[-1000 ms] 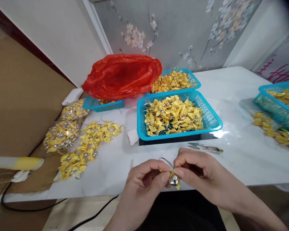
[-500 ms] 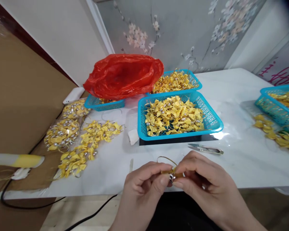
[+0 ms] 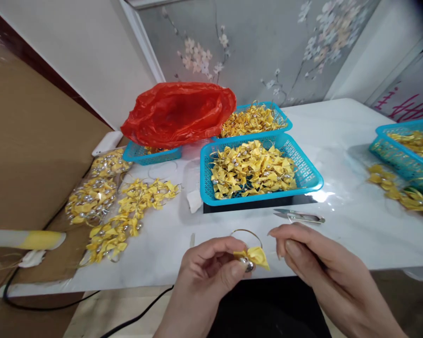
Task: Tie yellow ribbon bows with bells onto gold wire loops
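Note:
My left hand pinches a yellow ribbon bow between thumb and fingers. Below the bow's knot shows a silver bell, partly covered by the thumb. A thin gold cord loop arches up behind the bow. Just to the right, apart from the bow, my right hand is loosely bent with its index finger extended. No object shows in it, though the inner fingers are partly hidden. Thread snips lie on the white table beyond the right hand.
A blue basket of yellow bows stands ahead. Behind it are another filled basket and a red plastic bag. Loose bows and bagged bows lie left. A further basket stands right. A black cable hangs below.
My right hand has let go of the bow and moved slightly right. The left hand keeps hold, and the bow's right side is now exposed. The view has shifted a little.

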